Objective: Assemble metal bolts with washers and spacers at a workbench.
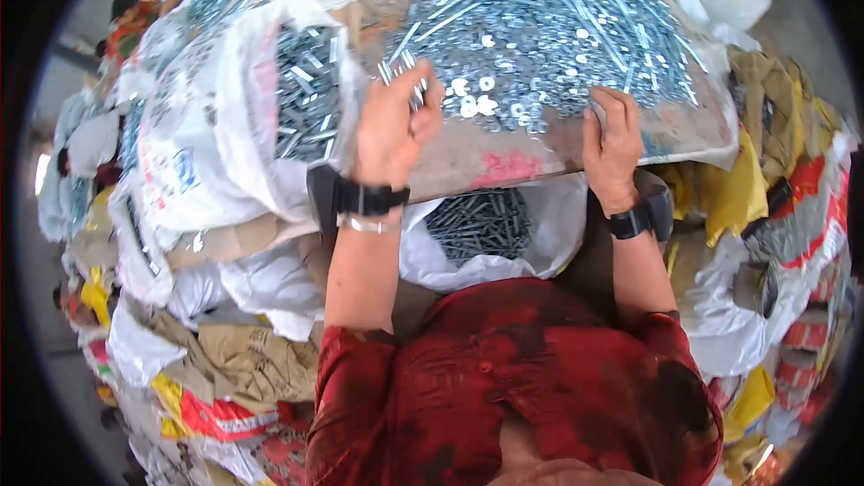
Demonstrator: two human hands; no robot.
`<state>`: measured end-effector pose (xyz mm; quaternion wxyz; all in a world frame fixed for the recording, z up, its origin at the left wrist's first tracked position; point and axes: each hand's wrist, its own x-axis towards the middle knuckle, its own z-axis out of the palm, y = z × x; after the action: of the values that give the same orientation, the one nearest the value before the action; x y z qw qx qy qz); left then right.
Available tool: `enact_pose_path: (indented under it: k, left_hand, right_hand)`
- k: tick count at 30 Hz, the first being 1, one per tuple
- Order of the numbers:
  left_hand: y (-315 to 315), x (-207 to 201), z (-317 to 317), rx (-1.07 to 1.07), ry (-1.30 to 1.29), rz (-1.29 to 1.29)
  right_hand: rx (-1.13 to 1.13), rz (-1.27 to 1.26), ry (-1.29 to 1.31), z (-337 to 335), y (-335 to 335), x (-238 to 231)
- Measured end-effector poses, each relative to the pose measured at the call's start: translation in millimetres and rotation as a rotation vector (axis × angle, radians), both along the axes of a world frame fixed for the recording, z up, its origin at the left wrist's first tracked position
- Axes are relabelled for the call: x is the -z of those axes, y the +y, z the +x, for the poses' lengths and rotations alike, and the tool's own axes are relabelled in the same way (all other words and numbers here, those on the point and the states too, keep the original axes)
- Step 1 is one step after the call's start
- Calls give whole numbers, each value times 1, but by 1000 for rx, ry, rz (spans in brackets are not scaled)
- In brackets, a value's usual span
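- left forearm [362, 270] is bare and reaches forward, leaning slightly right toward the left wrist [382, 166]
- left hand [389, 126] is curled inward in a closed grip, its fingers bent
- right forearm [641, 272] is bare below the elbow and slants forward and left
- right hand [614, 148] has bent fingers and a raised thumb on its left side; whether their tips meet is unclear
- the two hands are well apart, the left slightly farther forward

Left-side head-worn fisheye, facing steeply down, close over red shirt [540, 351], tabletop [450, 160] farther off
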<state>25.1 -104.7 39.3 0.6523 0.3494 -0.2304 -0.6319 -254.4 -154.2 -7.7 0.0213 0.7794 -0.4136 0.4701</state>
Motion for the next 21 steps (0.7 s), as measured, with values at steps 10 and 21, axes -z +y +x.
enact_pose_path:
  k: [10,21]
  left_hand:
    - [23,19,-26,172,-151,30]
    - [25,27,-16,187,-72,-9]
  right_hand:
    - [536,165,498,-14,-91,-12]
    - [455,160,547,-8,-79,-49]
